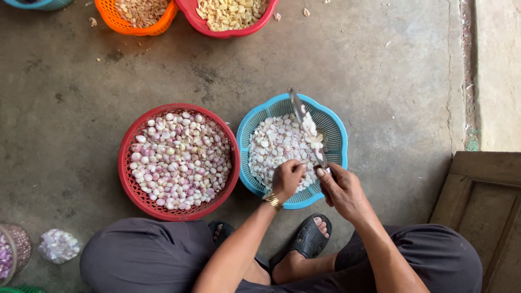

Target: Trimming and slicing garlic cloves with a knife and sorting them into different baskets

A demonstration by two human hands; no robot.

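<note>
My right hand (341,190) grips a long knife (302,116) whose blade points away over the blue basket (335,122); pale peel scraps cling to the blade. My left hand (287,178), with a gold watch at the wrist, reaches into the blue basket with fingers closed among the cut shallot pieces (274,144); what it pinches is hidden. To the left stands a red basket (126,179) heaped with peeled pinkish shallots (179,160).
An orange basket (116,20) and another red basket (190,11) of peeled cloves stand at the far edge on the concrete floor. A plastic bag (58,245) and a jar (13,252) lie at my left knee. A wooden board (485,190) lies to the right.
</note>
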